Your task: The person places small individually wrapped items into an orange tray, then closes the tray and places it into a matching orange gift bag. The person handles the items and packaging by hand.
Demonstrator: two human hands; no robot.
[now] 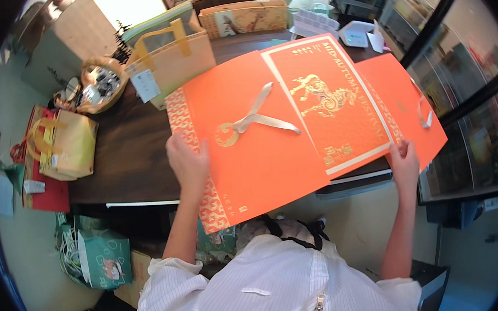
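My left hand (189, 168) grips the patterned side edge of a flat orange paper gift bag (259, 168). The bag has a pale ribbon handle (259, 117) and a gold emblem. An orange gift box (337, 88) with a white border and a gold horse sticks out of the bag's right end; the rest of it is hidden by the bag. At the box's near right corner, my right hand (405, 165) is closed on the edge. Beyond that hand, a second orange gift bag (410, 99) with a ribbon handle lies partly under the box.
On the dark wooden table (127, 153) stand a beige bag (176, 54), a wicker basket (101, 91) of small packets and a yellow bag (74, 141) beside a red one (50, 192). A glass cabinet (473, 102) borders the right. Below left is a green bag (106, 257).
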